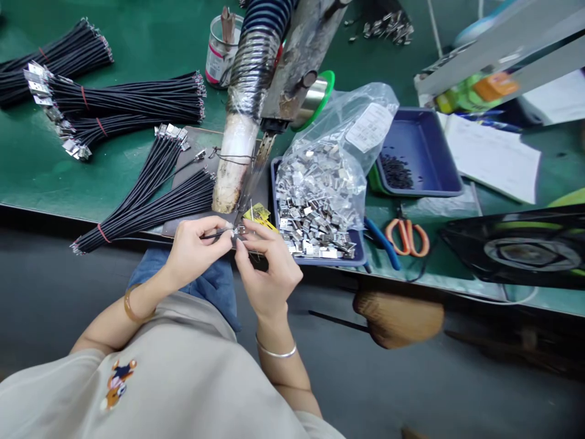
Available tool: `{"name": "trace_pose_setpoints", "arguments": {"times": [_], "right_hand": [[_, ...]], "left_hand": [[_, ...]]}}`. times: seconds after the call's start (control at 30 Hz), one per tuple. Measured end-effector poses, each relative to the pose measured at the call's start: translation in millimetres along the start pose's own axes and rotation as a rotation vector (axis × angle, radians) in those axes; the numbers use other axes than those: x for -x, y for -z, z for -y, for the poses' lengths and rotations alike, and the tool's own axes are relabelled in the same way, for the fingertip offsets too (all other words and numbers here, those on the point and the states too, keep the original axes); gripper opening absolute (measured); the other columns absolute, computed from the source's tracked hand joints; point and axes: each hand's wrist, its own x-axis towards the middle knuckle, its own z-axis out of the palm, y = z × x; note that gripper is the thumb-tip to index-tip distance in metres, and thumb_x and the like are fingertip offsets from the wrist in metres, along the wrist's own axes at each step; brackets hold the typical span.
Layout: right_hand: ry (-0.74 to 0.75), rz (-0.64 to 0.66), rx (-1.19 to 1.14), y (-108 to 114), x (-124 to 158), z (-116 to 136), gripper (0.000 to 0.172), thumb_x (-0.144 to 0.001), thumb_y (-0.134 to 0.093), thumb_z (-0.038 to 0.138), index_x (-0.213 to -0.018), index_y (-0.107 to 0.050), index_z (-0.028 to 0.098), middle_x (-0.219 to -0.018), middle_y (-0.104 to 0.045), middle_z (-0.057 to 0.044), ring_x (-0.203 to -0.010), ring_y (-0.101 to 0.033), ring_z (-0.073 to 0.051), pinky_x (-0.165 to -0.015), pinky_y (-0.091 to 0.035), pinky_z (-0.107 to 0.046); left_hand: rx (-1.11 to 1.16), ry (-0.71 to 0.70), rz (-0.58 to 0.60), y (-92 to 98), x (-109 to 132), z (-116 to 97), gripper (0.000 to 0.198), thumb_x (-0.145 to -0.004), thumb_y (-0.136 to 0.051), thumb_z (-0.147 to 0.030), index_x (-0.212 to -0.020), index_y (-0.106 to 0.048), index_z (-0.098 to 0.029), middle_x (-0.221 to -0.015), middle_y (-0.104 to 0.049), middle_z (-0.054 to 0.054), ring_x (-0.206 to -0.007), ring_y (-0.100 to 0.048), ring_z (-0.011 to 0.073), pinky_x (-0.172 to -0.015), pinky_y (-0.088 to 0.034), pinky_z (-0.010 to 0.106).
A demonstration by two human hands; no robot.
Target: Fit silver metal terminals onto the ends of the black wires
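Observation:
At the table's front edge my left hand (195, 249) pinches a thin black cable (214, 235) close to its end. My right hand (273, 266) has its fingertips closed on a small silvery metal connector (239, 230) that meets the cable's end. Whether the two are joined is too small to tell. Just above the fingers is the tip of a soldering machine (260, 167). A bundle of black cables (155, 204) lies left of my hands, some with metal connectors on their ends. To the right, a bag of loose metal connectors (315, 195) sits in a blue tray (320, 262).
A taped exhaust hose (244, 103) hangs over the work spot. More cable bundles (132, 97) lie at left. Scissors (406, 236), blue-handled pliers (382, 242), a bin of small black parts (425, 152) and a black fan (525, 247) stand right. A solder spool (315, 100) is behind.

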Motion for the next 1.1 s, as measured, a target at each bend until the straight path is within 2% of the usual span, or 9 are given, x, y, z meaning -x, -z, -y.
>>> {"name": "trace_pose_setpoints", "arguments": {"times": [0.23,0.33,0.47,0.53,0.67,0.73,0.87,0.97,1.1], "right_hand": [[-0.014,0.028,-0.006,4.6,4.7,-2.3,0.013,-0.09,-0.065,0.012,-0.09,-0.058,0.023,-0.1,-0.079,-0.007,-0.087,-0.078,-0.017,-0.075,-0.064,-0.027],[-0.226,0.027,-0.119,8.0,3.5,-1.2,0.009,-0.094,-0.061,0.018,-0.09,-0.055,0.023,-0.082,-0.076,-0.001,-0.063,-0.074,-0.012,-0.058,-0.058,-0.02],[-0.512,0.192,-0.357,11.6,-1.8,-1.3,0.014,-0.098,-0.055,0.025,-0.086,-0.049,0.024,-0.051,-0.05,0.013,-0.036,-0.051,-0.007,-0.038,-0.04,-0.016],[-0.462,0.218,-0.376,12.2,-2.7,-2.9,0.013,-0.097,-0.056,0.024,-0.085,-0.05,0.024,-0.057,-0.053,0.01,-0.042,-0.055,-0.008,-0.042,-0.045,-0.017],[-0.036,0.172,-0.111,13.9,0.3,-3.4,0.011,-0.094,-0.062,0.013,-0.089,-0.062,0.023,-0.091,-0.072,-0.002,-0.082,-0.073,-0.014,-0.075,-0.06,-0.026],[0.066,0.117,0.032,16.4,2.3,-0.4,0.014,-0.092,-0.066,0.011,-0.092,-0.066,0.024,-0.093,-0.072,-0.003,-0.083,-0.072,-0.014,-0.077,-0.059,-0.025],[0.031,0.107,0.115,20.6,3.6,8.8,0.015,-0.092,-0.068,0.013,-0.1,-0.071,0.026,-0.08,-0.066,0.002,-0.064,-0.064,-0.008,-0.062,-0.053,-0.019],[0.028,0.205,0.1,18.5,3.3,12.9,0.011,-0.095,-0.064,0.015,-0.099,-0.07,0.023,-0.081,-0.069,0.001,-0.068,-0.068,-0.01,-0.063,-0.053,-0.019],[-0.005,0.2,0.11,12.8,5.5,12.7,0.009,-0.096,-0.06,0.015,-0.091,-0.065,0.021,-0.078,-0.073,0.0,-0.069,-0.071,-0.012,-0.065,-0.055,-0.02]], "left_hand": [[-0.119,-0.022,0.067,3.1,4.4,2.7,0.02,-0.077,-0.058,-0.026,-0.075,-0.072,-0.011,-0.052,-0.038,-0.007,-0.05,-0.028,0.0058,-0.045,-0.025,0.015],[-0.244,-0.179,0.074,2.5,10.0,2.7,0.019,-0.081,-0.056,-0.02,-0.076,-0.072,-0.013,-0.054,-0.051,-0.004,-0.05,-0.038,0.0065,-0.047,-0.031,0.015],[-0.361,-0.476,0.096,4.0,15.2,1.0,0.02,-0.085,-0.054,-0.017,-0.074,-0.071,-0.015,-0.062,-0.065,0.001,-0.054,-0.049,0.0089,-0.055,-0.04,0.019],[-0.293,-0.424,0.106,7.8,15.1,0.2,0.016,-0.083,-0.056,-0.018,-0.072,-0.068,-0.015,-0.058,-0.059,-0.001,-0.05,-0.043,0.0079,-0.052,-0.037,0.019],[0.058,-0.015,0.265,16.9,11.0,-1.1,0.017,-0.08,-0.059,-0.027,-0.068,-0.059,-0.015,-0.054,-0.043,-0.006,-0.048,-0.033,0.0059,-0.047,-0.031,0.018],[0.154,0.088,0.315,18.4,9.9,-1.1,0.02,-0.079,-0.061,-0.031,-0.069,-0.058,-0.015,-0.054,-0.04,-0.006,-0.049,-0.032,0.0058,-0.047,-0.029,0.019],[0.047,-0.012,0.241,13.5,13.5,1.2,0.018,-0.078,-0.058,-0.025,-0.064,-0.055,-0.014,-0.057,-0.037,-0.006,-0.055,-0.031,0.0066,-0.051,-0.027,0.02],[-0.071,-0.12,0.188,9.5,17.1,3.0,0.019,-0.079,-0.055,-0.02,-0.061,-0.049,-0.015,-0.057,-0.035,-0.006,-0.057,-0.03,0.0066,-0.052,-0.026,0.02],[-0.13,-0.175,0.161,8.6,18.0,4.2,0.022,-0.079,-0.055,-0.02,-0.059,-0.046,-0.016,-0.056,-0.034,-0.007,-0.055,-0.028,0.0062,-0.051,-0.024,0.02]]}}
